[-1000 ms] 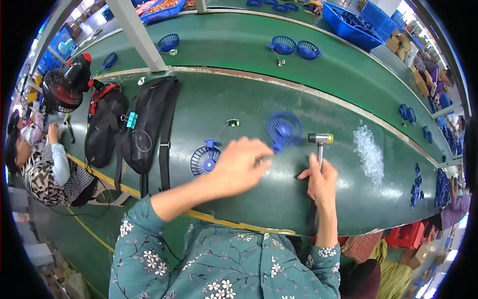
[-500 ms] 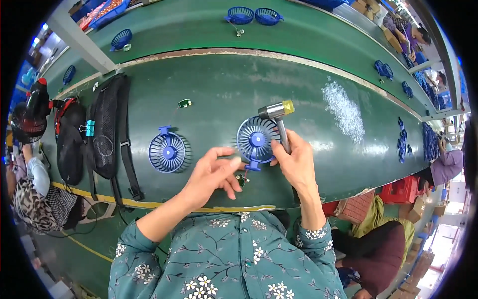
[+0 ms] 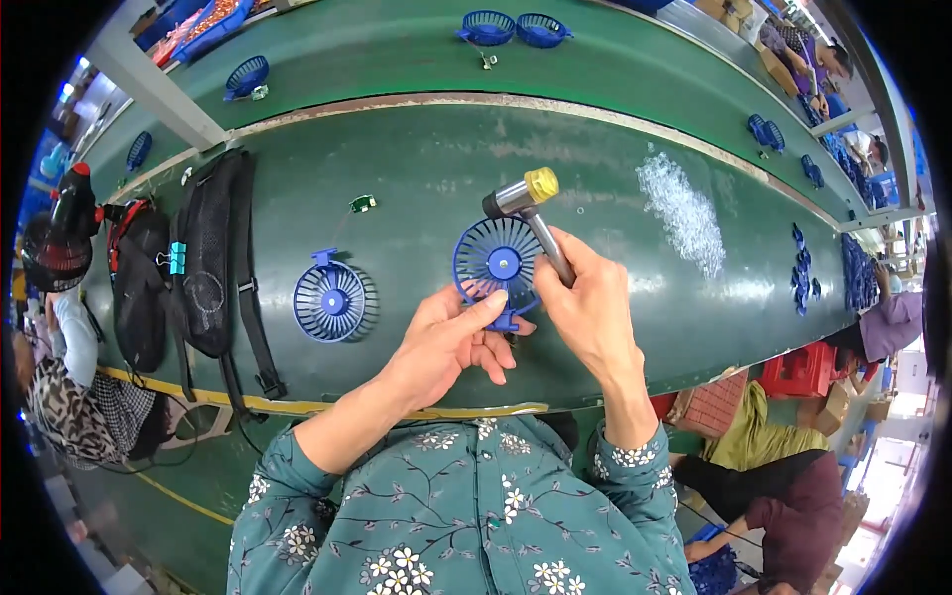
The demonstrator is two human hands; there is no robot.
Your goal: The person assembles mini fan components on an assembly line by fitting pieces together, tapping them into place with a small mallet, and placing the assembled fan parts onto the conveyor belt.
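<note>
My right hand is wrapped round the handle of a small mallet with a yellow face at one end and a dark one at the other. The mallet's head is over the far rim of a blue round fan grille. At the grille's near edge, my left hand is closed on it, thumb on top and fingers curled below. The grille's lower tab is partly covered by that hand. To the left, a second blue fan grille lies on the green table, joined by a thin wire to a small green circuit board.
A pile of small clear pieces lies to the right, with small blue parts beyond. A black backpack and a small black fan are at the left. More grilles sit on the green belt behind. Other people work nearby.
My left hand has moved right and taken hold of the grille's near edge. The grille and the mallet have shifted slightly left, and the mallet's head has moved farther away.
</note>
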